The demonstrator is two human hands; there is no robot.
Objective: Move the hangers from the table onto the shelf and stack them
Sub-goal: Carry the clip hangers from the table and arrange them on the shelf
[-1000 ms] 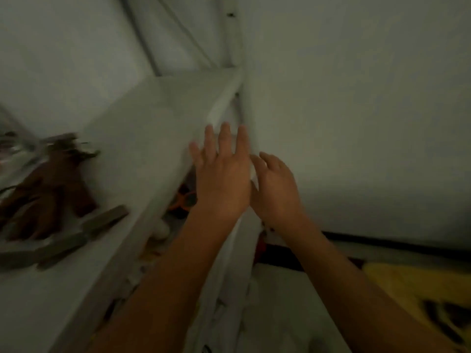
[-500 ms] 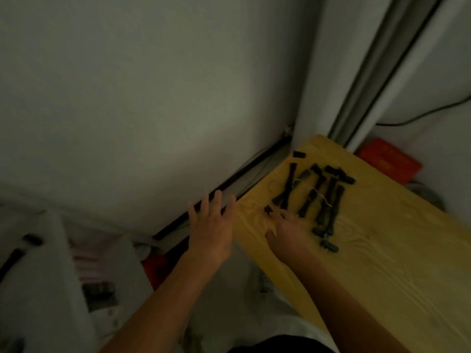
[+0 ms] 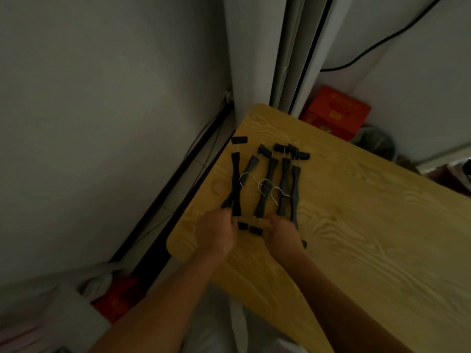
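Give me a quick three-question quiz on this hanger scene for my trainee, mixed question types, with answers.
1. True or false: the hangers lie on a shelf.
2. The left hand and right hand are at the hangers' A) near ends B) far ends C) hooks.
3. Fill in: the box beyond the table is ____.
Key: 1 false, they lie on the table; 2 A; 3 red.

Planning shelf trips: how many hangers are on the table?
5 hangers by the table's left edge: two crossed, three parallel to their right. The left hand and right hand cover near ends; more may hide.
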